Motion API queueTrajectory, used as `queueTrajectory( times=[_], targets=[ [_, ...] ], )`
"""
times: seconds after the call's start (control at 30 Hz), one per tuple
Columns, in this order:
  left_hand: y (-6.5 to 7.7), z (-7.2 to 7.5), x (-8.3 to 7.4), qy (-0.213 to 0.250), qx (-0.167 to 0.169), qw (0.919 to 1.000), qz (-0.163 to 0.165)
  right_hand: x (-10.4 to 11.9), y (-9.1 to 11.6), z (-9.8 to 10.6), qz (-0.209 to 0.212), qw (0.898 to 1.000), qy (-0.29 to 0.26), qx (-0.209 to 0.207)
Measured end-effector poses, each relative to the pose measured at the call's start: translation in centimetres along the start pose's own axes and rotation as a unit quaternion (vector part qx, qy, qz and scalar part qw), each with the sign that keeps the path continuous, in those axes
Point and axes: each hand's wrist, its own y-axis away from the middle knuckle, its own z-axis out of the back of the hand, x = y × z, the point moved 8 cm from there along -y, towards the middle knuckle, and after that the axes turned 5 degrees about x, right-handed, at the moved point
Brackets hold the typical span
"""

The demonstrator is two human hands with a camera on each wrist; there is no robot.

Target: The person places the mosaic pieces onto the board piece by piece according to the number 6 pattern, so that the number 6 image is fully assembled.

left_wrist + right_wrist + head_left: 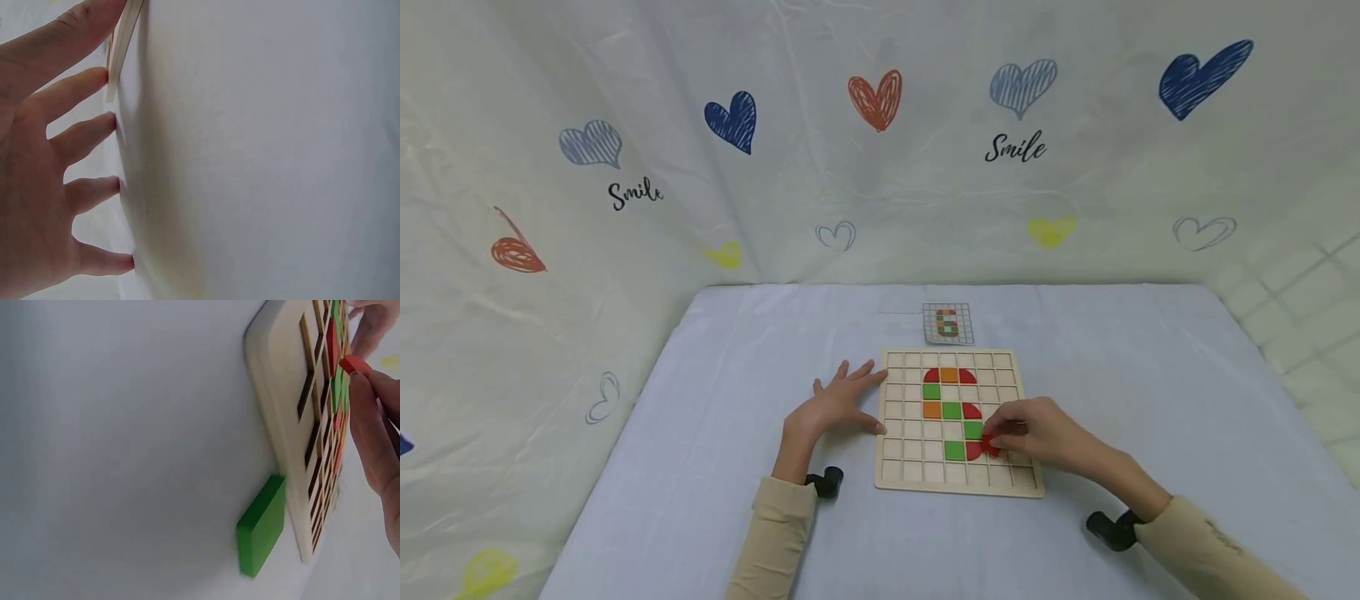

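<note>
A wooden grid board point(910, 475) lies on the table, with red, orange and green pieces set in several of its squares. My right hand point(1037, 429) pinches a small red piece point(354, 364) between thumb and fingers, over the board's lower right part. Beside the held piece, a red rounded piece point(973, 451) and a green square point(954, 451) sit in the grid. With fingers spread, my left hand point(838, 404) touches the board's left edge at thumb and index finger. The left wrist view shows the other fingertips on the cloth.
A small printed card point(948, 323) with a coloured grid figure lies beyond the board. In the right wrist view, a green block point(262, 525) rests on the white cloth point(137, 456) beside the board. A white curtain point(925, 183) with hearts hangs behind the table.
</note>
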Motion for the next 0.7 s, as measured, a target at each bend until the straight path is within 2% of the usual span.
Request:
queueTrajectory(
  times=[0.47, 0.7],
  targets=[
    [0.1, 0.2, -0.1, -0.002, -0.002, 1.0000, -0.004, 1.3, -3.3, -2.1, 0.000, 1.000, -0.006, 0.001],
    [0.1, 0.2, -0.1, -0.003, -0.001, 1.0000, -0.006, 1.8, -4.4, -3.2, -0.024, 1.000, -0.014, 0.003]
  ],
)
